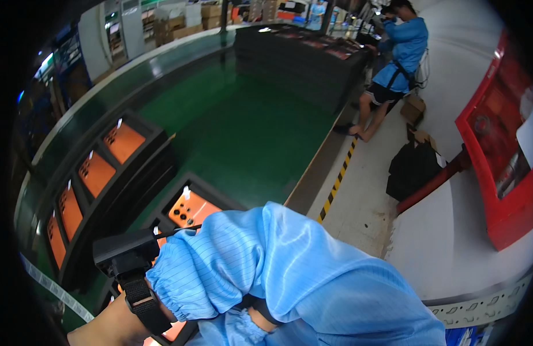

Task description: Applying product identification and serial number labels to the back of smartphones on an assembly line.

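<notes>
My right arm, in a blue striped sleeve, reaches across from the lower right toward the lower left. A black device is strapped to its wrist. Only the back part of my right hand (pixel 102 330) shows at the lower edge; its fingers are out of the picture. Under that sleeve, a bit of my left wrist (pixel 261 320) shows beside a blue cuff, and the left hand is hidden. Beneath my right arm lies a black foam tray (pixel 211 193) holding orange phones (pixel 188 209), partly covered by the sleeve and wrist device.
A stack of black trays (pixel 157 167) with several orange phones stands left on the green conveyor belt (pixel 249 138). More stacked black trays (pixel 295 69) stand at its far end. A co-worker (pixel 402 52) in blue stands beyond, right of the belt. A red frame (pixel 511 213) rises at right.
</notes>
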The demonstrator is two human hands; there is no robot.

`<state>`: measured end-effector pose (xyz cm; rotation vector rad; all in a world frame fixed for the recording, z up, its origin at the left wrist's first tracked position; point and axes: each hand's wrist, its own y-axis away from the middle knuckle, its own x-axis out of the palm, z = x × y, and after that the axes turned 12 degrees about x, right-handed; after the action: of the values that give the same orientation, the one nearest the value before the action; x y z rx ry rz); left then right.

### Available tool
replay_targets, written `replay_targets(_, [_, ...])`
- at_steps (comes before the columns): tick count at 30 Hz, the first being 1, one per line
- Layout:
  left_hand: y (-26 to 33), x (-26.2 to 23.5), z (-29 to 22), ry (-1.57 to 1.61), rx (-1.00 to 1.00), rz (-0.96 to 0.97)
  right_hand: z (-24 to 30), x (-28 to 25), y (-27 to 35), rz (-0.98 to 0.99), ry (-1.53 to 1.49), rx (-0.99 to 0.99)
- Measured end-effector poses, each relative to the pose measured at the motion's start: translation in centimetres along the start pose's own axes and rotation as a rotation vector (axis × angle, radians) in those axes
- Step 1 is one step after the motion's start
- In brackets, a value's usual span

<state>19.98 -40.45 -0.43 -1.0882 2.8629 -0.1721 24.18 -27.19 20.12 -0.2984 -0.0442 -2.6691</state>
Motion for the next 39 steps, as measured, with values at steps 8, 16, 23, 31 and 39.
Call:
replay_targets(8, [-2.3,2.4,3.6,-0.042,-0.002,-0.082,3.5,1.3,3.1,-0.068,-0.015,-0.085])
replay_targets(16, [-3.1,2.6,5.8,-0.092,0.024,-0.169,2.7,-0.4,3.1,-0.061,0.058,-0.186])
replay_targets(23, [-3.8,1.9,8.0,-0.131,0.111,-0.262,1.0,-1.6,7.7,-0.289,-0.066,-0.203])
replay_targets(31, [-7.3,-2.3,4.9,0.424,0.116,-0.814,-2.2,1.5,17.7,-0.494,0.071,-0.033])
replay_targets(39, [-8.1,-2.1,1.6,0.47,-0.064,-0.642,-1.2,3.7,25.7,-0.996,0.088,-0.044])
